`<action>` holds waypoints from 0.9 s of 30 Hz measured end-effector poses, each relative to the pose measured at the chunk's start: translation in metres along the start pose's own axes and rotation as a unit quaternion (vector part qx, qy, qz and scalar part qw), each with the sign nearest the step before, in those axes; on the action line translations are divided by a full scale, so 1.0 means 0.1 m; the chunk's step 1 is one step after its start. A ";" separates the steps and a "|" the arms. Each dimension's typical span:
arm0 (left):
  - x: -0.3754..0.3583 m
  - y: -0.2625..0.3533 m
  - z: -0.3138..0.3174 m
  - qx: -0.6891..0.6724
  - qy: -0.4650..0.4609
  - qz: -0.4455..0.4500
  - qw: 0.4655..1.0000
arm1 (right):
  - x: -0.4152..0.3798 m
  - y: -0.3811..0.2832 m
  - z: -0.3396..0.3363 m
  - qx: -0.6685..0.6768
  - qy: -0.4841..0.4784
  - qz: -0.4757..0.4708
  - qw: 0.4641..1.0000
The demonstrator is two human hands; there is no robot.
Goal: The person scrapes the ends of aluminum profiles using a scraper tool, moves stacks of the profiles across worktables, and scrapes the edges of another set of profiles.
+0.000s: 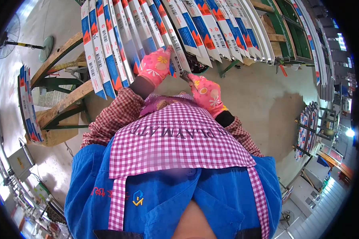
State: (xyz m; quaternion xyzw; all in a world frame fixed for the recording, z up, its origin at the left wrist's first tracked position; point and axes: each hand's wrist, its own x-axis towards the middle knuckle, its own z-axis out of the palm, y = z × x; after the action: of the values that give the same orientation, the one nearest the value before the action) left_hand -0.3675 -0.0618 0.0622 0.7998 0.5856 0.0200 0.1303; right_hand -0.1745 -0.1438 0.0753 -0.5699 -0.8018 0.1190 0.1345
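My left hand (155, 65), in a pink flowered glove, lies across the near ends of the long wrapped strips with its fingers stretched out. White, blue and red printed film covers the strips. My right hand (206, 92), gloved to match, is closed around a small dark tool (184, 75) whose kind I cannot make out. The tool's tip is at the near end of a wrapped strip (178, 51), just right of my left hand. Partly hidden behind that strip's end is a dark container (197, 65).
More wrapped strips (211, 32) lie side by side to the right. Wooden beams (64, 99) on a green metal frame (64, 83) stand at left. A standing fan (48, 47) is farther left. Another rack of strips (307, 129) stands at far right.
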 end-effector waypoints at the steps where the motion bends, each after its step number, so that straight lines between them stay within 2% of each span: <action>1: 0.00 0.00 0.04 0.001 0.018 -0.001 1.000 | -0.01 0.03 0.03 0.080 0.029 0.004 0.996; 3: 0.02 -0.04 0.17 0.003 0.056 -0.005 0.998 | 0.02 0.09 0.10 0.237 0.087 0.009 0.968; 6: -0.07 -0.10 0.27 -0.086 0.126 0.064 0.986 | 0.17 0.09 -0.04 0.254 0.074 0.075 0.961; 7: -0.11 -0.07 0.28 -0.107 0.109 0.072 0.986 | 0.24 0.04 -0.09 0.252 0.071 0.081 0.962; 9: -0.18 0.07 0.29 -0.150 0.075 0.087 0.982 | 0.37 0.10 0.00 0.210 0.076 0.030 0.974; 11: -0.21 0.18 0.30 -0.156 0.061 0.063 0.984 | 0.54 0.15 0.09 0.175 0.074 -0.026 0.982; 14: -0.22 0.27 0.38 -0.205 0.066 0.050 0.975 | 0.69 0.17 0.08 0.139 -0.013 -0.048 0.989; 19: -0.22 0.31 0.46 -0.206 0.071 0.013 0.976 | 0.82 0.24 0.02 0.131 -0.070 -0.057 0.987; 25: -0.17 0.57 0.57 -0.244 0.172 -0.015 0.954 | 0.94 0.34 0.04 0.167 -0.086 -0.096 0.978; 27: -0.15 0.51 0.57 -0.175 0.198 -0.029 0.964 | 0.97 0.32 0.01 0.139 -0.116 -0.104 0.978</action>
State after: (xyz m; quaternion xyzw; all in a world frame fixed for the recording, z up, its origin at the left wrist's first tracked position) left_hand -0.3147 -0.1011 0.0208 0.7270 0.6102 0.2765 0.1503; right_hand -0.1769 -0.0420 0.0711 -0.4418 -0.8423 0.2800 0.1301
